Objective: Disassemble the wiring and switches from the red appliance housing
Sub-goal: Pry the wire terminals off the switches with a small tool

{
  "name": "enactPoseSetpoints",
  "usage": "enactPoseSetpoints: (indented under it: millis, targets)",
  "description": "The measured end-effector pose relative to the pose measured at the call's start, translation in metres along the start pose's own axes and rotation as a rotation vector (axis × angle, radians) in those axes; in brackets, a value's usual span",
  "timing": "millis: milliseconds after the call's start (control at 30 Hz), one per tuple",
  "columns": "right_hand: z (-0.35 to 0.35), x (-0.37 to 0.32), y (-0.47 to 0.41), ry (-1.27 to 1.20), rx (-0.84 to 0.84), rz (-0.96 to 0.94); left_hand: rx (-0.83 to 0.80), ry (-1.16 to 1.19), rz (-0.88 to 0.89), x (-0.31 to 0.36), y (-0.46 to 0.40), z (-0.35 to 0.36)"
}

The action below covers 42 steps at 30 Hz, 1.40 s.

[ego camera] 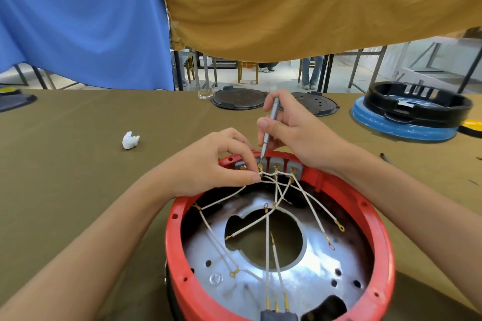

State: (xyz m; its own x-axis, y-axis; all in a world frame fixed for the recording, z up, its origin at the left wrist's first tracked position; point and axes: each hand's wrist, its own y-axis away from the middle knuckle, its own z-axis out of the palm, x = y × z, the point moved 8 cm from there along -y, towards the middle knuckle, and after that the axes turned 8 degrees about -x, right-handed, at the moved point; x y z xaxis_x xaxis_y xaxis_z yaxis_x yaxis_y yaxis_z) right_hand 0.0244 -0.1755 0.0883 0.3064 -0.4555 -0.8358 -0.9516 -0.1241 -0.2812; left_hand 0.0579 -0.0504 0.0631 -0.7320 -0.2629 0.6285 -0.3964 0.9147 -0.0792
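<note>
While left hand (pixel 221 161) hides terminal (pixel 260 167), screwdriver (pixel 270 128) tip unclear

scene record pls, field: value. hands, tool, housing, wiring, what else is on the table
left hand: pinches a white wire at a brass terminal on the far rim
right hand: holds the screwdriver, tip down at the same switch
red housing: open side up, metal plate inside
switches: grey blocks in a row on the far rim, still mounted
white wires: several run from the switches, some ring ends loose
table: crumpled tissue, two black round plates, black ring on blue base
</note>
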Motion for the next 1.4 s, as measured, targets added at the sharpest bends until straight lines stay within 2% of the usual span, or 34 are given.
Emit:
enactPoseSetpoints:
  millis: [233,500,700,900,1233,1400]
  targets:
    - [-0.001,-0.007,0.004,0.066,0.005,-0.091,0.004,0.004,0.004,-0.001,0.000,0.000]
    - [-0.004,0.013,-0.001,-0.015,0.027,0.092,-0.003,-0.004,-0.008,0.000,0.000,0.000]
    - [-0.005,-0.004,0.005,0.110,0.064,-0.068,-0.003,-0.006,0.005,0.001,0.000,0.000]
    - [0.010,-0.031,0.017,0.415,0.036,-0.227,0.005,-0.007,0.014,0.001,-0.001,-0.001]
    - [0.013,-0.038,0.019,0.453,0.026,-0.297,0.006,0.006,0.009,-0.002,-0.002,-0.001]
    - [0.008,-0.028,0.011,0.371,0.025,-0.224,-0.003,-0.003,0.010,-0.002,-0.002,0.000]
